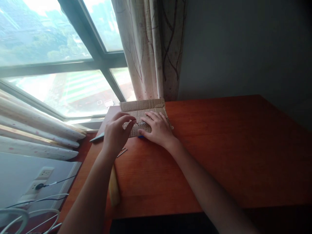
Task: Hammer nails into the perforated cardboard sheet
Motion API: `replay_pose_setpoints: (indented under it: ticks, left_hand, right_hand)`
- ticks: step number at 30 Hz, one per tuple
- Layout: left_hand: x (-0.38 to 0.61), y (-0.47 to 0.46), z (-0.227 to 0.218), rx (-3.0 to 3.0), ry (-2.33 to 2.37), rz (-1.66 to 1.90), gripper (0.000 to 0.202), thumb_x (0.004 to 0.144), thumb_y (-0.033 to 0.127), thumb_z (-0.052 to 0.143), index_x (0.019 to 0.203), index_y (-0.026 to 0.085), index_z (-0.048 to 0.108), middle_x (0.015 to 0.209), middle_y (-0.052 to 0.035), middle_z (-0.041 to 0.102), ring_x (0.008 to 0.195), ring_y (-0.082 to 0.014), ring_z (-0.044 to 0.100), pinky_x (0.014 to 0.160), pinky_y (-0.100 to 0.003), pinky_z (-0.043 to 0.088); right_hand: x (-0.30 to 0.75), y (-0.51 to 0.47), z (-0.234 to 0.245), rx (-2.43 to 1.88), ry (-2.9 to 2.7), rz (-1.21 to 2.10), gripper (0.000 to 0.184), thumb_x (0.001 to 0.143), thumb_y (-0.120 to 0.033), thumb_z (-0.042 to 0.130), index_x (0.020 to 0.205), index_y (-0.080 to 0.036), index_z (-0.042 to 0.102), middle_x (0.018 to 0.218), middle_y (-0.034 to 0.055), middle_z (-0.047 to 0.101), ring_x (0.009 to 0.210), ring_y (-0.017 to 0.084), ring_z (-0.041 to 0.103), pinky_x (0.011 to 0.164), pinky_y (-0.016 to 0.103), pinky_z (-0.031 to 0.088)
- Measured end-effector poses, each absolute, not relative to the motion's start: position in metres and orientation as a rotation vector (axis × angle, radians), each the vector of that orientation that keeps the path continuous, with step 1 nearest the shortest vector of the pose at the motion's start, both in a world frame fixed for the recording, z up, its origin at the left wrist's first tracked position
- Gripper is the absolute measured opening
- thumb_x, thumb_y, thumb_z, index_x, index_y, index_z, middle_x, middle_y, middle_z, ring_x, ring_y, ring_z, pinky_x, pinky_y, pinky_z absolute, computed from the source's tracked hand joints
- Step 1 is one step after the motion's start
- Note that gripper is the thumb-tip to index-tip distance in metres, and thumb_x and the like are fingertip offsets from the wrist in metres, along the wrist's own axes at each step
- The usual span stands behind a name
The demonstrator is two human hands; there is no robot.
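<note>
A beige panel full of small holes [140, 113] lies on the far left part of the wooden table. My left hand [116, 130] is closed in a pinch over its left part, and a thin, dark, pin-like piece [136, 123] shows at the fingertips. Too small to make out is whether its tip enters a hole. On the panel's right part, my right hand [157, 128] rests flat with its fingers apart. Something blue [140, 136] peeks out beneath the panel's near edge. Thin metal pieces [122, 152] lie close to my left wrist.
A yellowish wooden handle [114, 188] lies beside my left forearm on the table [219, 146]. At the table's left edge sits a flat grey object [97, 138]. The window [80, 91], curtains [146, 48], wall sockets [39, 182] and cables [31, 214] surround it.
</note>
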State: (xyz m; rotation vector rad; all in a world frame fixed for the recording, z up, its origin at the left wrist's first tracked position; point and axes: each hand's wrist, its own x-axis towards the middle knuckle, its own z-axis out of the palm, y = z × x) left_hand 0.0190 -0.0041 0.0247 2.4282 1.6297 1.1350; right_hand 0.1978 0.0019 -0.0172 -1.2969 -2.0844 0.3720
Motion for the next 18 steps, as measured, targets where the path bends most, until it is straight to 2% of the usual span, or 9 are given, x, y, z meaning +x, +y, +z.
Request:
replay_pose_setpoints:
  ticks: [4, 8, 14, 18]
  left_hand:
    - [0.017, -0.010, 0.041, 2.133, 1.554, 1.458, 0.013, 0.092, 0.031, 0.059, 0.095, 0.021, 0.067, 0.091, -0.0024, 0.071, 0.083, -0.0151, 0.068, 0.079, -0.028, 0.053]
    - [0.004, -0.029, 0.045, 2.070, 1.621, 1.437, 0.015, 0.088, 0.033, 0.064, 0.096, 0.020, 0.067, 0.090, -0.0027, 0.071, 0.080, -0.0150, 0.067, 0.076, -0.028, 0.054]
    - [-0.026, -0.074, 0.010, 2.270, 1.741, 1.075, 0.014, 0.086, 0.035, 0.065, 0.093, 0.023, 0.069, 0.081, 0.0012, 0.068, 0.070, -0.0128, 0.060, 0.069, -0.025, 0.049]
    - [-0.043, -0.088, -0.025, 2.378, 1.803, 0.651, 0.018, 0.090, 0.037, 0.058, 0.094, 0.024, 0.069, 0.092, -0.0011, 0.072, 0.075, -0.0160, 0.065, 0.066, -0.026, 0.047]
  right_hand:
    - [0.198, 0.001, -0.017, -1.301, -2.080, 0.371, 0.048, 0.086, -0.049, 0.065, 0.127, -0.025, 0.064, 0.145, 0.0089, 0.053, 0.138, 0.027, 0.041, 0.119, 0.052, 0.020]
    - [0.198, 0.002, -0.017, -1.300, -2.083, 0.376, 0.048, 0.086, -0.048, 0.065, 0.127, -0.024, 0.064, 0.144, 0.0092, 0.054, 0.137, 0.027, 0.041, 0.119, 0.052, 0.021]
    - [0.197, 0.003, -0.020, -1.299, -2.074, 0.351, 0.049, 0.086, -0.049, 0.064, 0.128, -0.023, 0.064, 0.144, 0.0089, 0.054, 0.138, 0.027, 0.041, 0.119, 0.051, 0.021]
    - [0.197, 0.003, -0.021, -1.300, -2.073, 0.348, 0.049, 0.087, -0.049, 0.064, 0.129, -0.023, 0.064, 0.145, 0.0088, 0.054, 0.138, 0.027, 0.041, 0.119, 0.051, 0.022]
